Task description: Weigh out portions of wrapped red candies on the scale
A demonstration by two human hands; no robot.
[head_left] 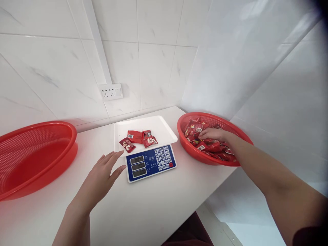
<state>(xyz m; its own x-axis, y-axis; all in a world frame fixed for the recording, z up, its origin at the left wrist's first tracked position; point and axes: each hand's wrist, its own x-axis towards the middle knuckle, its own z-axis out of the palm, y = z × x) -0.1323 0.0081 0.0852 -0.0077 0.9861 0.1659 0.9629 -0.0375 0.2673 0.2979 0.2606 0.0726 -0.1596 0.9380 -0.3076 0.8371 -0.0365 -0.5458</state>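
My left hand (104, 172) hovers by the front left corner of a digital scale (150, 164), its fingers apart and nothing in them. On the scale's white tray (165, 131) lie several small red snack packets (135, 136), grouped left of the middle. The top line of the scale's display (138, 159) seems to read 0.048. My right hand (214, 134) reaches into a red plastic basket (188, 149) filled with similar red packets (212, 146). Its outstretched fingers rest at the top of the pile; no packet shows clearly gripped, and the undersides of the fingers are hidden.
A second red basket (65, 159), with no packets visible inside, stands at the left of the white table (143, 212). Behind is a tiled wall (159, 68) with a socket (111, 91). A pale wall panel (217, 78) rises close behind the right basket.
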